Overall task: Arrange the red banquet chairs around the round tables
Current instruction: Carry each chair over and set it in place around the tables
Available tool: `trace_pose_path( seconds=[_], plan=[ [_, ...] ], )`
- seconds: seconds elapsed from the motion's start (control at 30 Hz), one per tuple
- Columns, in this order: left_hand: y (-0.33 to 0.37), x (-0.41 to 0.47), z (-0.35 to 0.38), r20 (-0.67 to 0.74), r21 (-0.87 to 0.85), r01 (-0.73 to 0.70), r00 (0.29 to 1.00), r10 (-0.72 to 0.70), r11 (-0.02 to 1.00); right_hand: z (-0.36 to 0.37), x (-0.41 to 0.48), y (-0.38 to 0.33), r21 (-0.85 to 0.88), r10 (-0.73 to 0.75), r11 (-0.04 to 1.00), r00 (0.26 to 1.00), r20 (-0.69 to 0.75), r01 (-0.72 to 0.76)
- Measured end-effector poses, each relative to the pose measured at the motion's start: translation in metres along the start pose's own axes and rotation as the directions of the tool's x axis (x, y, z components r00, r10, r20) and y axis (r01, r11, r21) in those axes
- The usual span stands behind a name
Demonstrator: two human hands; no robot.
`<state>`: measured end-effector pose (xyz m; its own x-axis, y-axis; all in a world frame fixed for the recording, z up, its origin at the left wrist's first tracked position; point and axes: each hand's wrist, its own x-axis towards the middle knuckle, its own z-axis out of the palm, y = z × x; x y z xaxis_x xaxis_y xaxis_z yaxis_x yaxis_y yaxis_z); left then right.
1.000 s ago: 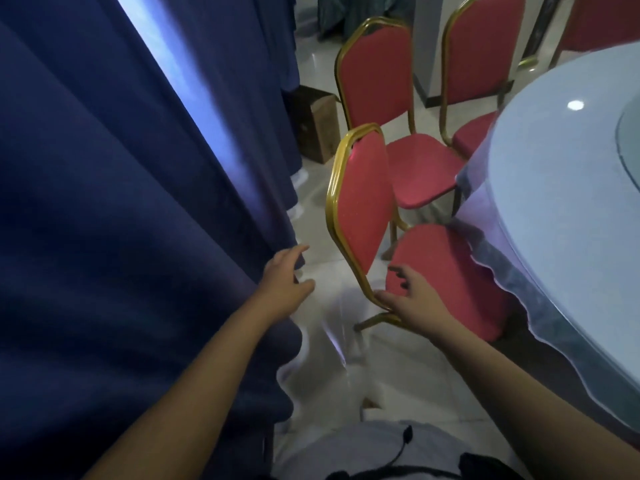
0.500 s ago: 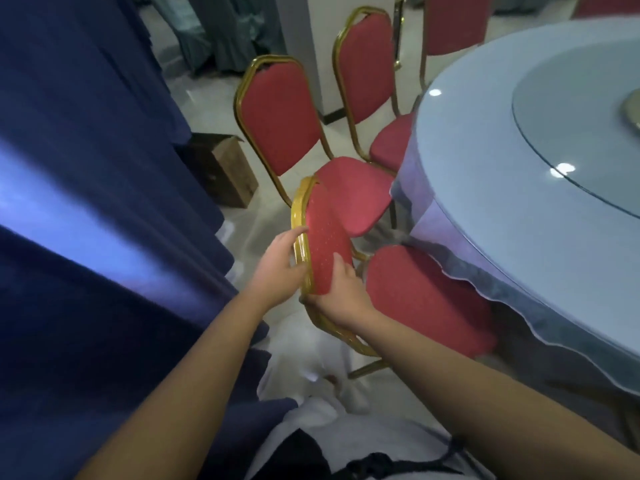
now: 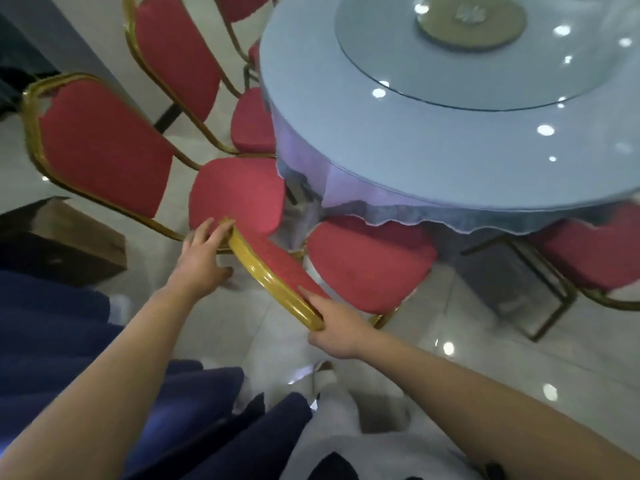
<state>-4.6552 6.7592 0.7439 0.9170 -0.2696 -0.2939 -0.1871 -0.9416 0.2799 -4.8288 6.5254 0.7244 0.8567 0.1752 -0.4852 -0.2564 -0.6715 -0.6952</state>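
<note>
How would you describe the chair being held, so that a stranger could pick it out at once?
Start at the round table with the glass turntable. Red, gold-framed chairs ring its near edge. The held chair is the one nearest the camera, and alone has a left hand and right hand holding its backrest's top corners.

The right edge cuts off the round table (image 3: 398, 140) and the rightmost chair (image 3: 588, 258).
</note>
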Motion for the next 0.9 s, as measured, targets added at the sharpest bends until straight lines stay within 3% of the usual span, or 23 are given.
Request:
trace_pose_path(
  seconds=[0.13,0.27,0.43,0.63,0.9],
  plan=[
    [0.024,-0.002,0.023,0.087,0.126,-0.177,0.982,0.167,0.976,-0.039,-0.064,0.057,-0.026,0.038,0.999,0.999,0.032,-0.038],
    [0.085,-0.040,0.062,0.130,-0.041,-0.347,0.928,0.349,0.937,-0.076,-0.143,0.125,0.013,0.158,0.988,0.984,-0.078,-0.157],
    [0.189,-0.109,0.123,0.294,-0.099,-0.330,0.892,0.345,0.939,-0.107,-0.228,0.210,-0.007,0.262,0.962,0.927,-0.267,-0.274],
    [0.259,-0.182,0.185,0.238,-0.204,-0.334,0.895,0.378,0.920,-0.119,-0.306,0.279,-0.022,0.290,0.948,0.894,-0.341,-0.316],
    [0.322,-0.185,0.196,0.227,-0.246,-0.285,0.912,0.341,0.926,-0.122,-0.346,0.307,0.001,0.293,0.944,0.835,-0.466,-0.331]
  ],
)
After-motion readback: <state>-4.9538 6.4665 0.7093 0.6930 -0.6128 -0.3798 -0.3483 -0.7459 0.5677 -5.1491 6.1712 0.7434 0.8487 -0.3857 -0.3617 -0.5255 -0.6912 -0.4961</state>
